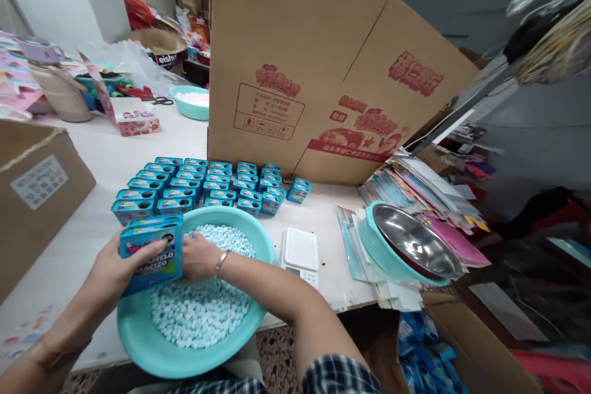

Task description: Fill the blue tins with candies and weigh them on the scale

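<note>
My left hand point(113, 268) grips a small blue candy box point(152, 252) and holds it over the left rim of a teal basin point(138, 332) full of small pale blue candies point(198, 308). My right hand point(198, 255) is closed against the box's right side, low over the candies; a thin bracelet is on that wrist. Several rows of the same blue boxes point(203, 184) stand on the white table just beyond the basin.
A tall open cardboard carton point(323, 61) stands behind the rows. A white scale point(301, 250) lies right of the basin. A steel bowl point(415, 240) sits in a second teal basin on stacked papers. Another carton point(32, 191) is at the left.
</note>
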A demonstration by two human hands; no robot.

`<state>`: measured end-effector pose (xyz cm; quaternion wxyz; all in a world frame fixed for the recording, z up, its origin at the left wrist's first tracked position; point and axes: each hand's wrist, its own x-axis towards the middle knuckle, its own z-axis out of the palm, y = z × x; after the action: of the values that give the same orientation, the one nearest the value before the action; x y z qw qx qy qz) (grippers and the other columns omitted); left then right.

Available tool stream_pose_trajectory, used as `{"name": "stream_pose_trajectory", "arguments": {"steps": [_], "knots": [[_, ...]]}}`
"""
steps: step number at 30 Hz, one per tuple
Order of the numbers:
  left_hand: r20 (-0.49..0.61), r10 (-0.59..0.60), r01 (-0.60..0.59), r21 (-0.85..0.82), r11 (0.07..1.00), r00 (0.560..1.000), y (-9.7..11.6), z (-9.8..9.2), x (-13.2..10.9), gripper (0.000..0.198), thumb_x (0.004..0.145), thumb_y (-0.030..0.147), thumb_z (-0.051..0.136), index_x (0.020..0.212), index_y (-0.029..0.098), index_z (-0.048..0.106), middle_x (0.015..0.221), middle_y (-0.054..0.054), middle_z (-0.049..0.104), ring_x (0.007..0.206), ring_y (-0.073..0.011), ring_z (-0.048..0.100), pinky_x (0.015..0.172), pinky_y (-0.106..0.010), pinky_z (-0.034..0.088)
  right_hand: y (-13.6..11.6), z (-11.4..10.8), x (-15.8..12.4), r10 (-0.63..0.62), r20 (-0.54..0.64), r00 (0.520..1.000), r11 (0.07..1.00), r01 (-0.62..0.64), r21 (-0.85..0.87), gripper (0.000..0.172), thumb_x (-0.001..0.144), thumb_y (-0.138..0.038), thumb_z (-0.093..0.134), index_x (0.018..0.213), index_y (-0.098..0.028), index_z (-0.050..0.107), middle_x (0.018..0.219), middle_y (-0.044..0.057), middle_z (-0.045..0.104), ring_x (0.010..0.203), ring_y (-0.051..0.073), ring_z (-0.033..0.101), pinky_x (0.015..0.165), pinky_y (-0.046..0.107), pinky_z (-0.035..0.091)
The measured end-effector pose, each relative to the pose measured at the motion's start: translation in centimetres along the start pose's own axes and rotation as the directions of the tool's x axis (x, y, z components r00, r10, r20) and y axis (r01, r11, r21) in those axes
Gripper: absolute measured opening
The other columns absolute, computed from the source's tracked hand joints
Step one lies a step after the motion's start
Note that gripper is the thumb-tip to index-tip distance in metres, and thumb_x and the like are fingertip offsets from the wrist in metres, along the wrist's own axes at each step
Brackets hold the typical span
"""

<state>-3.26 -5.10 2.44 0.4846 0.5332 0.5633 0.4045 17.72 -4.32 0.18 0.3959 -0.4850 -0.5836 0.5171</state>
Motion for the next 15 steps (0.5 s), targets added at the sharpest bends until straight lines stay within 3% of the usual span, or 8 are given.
{"name": "stream_pose_trajectory", "arguments": {"steps": [2,5,8,10,13,15], "knots": [[-0.007,-0.008,0.009,0.065,0.998,1.0,-1.2,1.1,-0.4,0.072,0.082,0.075,0.081,0.127,0.02,0.069,0.115,-0.014,0.088,0.103,-0.0426,0.085,0.087,-0.05,0.071,0.7,0.6,1.3,0.025,-0.053,0.998,1.0,-0.025,-0.009,0.037,0.092,-0.015,0.07,0.06,-0.013,0.051,0.067,-0.013,0.066,0.093,0.008,0.06,0.083,0.024,0.048],[0.057,0.094,-0.108,0.322,0.941,0.994,-2.1,2.5,-1.1,0.08,0.08,0.076,0.079,0.136,0.021,0.066,0.121,-0.016,0.084,0.113,-0.0465,0.082,0.096,-0.056,0.067,1.3,-1.2,1.9,0.095,-0.118,0.988,0.994,-0.101,-0.048,0.036,0.092,-0.016,0.071,0.059,-0.014,0.057,0.06,-0.01,0.059,0.085,0.009,0.057,0.081,0.028,0.049],[0.15,0.248,-0.29,0.528,0.798,0.957,-1.8,3.5,-1.6,0.075,0.084,0.07,0.069,0.137,0.017,0.063,0.129,-0.024,0.078,0.12,-0.0492,0.078,0.097,-0.058,0.064,1.3,-4.2,1.0,0.187,-0.168,0.968,0.974,-0.205,-0.096,0.038,0.074,-0.02,0.093,0.053,-0.022,0.062,0.056,-0.007,0.059,0.077,0.014,0.061,0.088,0.031,0.056],[0.3,0.267,-0.4,0.631,0.665,0.916,-1.3,4.0,-1.8,0.06,0.088,0.054,0.066,0.135,0.017,0.064,0.133,-0.026,0.076,0.123,-0.049,0.077,0.097,-0.057,0.063,1.0,-5.8,-0.5,0.243,-0.202,0.949,0.956,-0.27,-0.118,0.039,0.059,-0.017,0.101,0.052,-0.026,0.064,0.056,-0.007,0.06,0.078,0.019,0.067,0.096,0.036,0.058],[0.548,0.138,-0.54,0.694,0.477,0.825,-0.6,5.0,-1.5,0.052,0.083,0.026,0.067,0.133,0.014,0.067,0.134,-0.028,0.076,0.122,-0.0487,0.077,0.099,-0.057,0.062,1.0,-7.0,-4.0,0.275,-0.33,0.903,0.941,-0.323,-0.099,0.026,0.064,-0.02,0.098,0.066,-0.029,0.075,0.08,-0.002,0.076,0.109,0.028,0.074,0.116,0.044,0.052],[0.635,0.067,-0.598,0.681,0.423,0.77,-0.2,6.0,-1.0,0.054,0.076,0.018,0.069,0.129,0.011,0.07,0.131,-0.029,0.077,0.118,-0.0499,0.078,0.097,-0.058,0.062,1.4,-7.0,-6.3,0.281,-0.484,0.828,0.942,-0.334,-0.026,0.016,0.074,-0.025,0.092,0.081,-0.029,0.078,0.108,0.002,0.081,0.132,0.03,0.069,0.128,0.046,0.044]]}}
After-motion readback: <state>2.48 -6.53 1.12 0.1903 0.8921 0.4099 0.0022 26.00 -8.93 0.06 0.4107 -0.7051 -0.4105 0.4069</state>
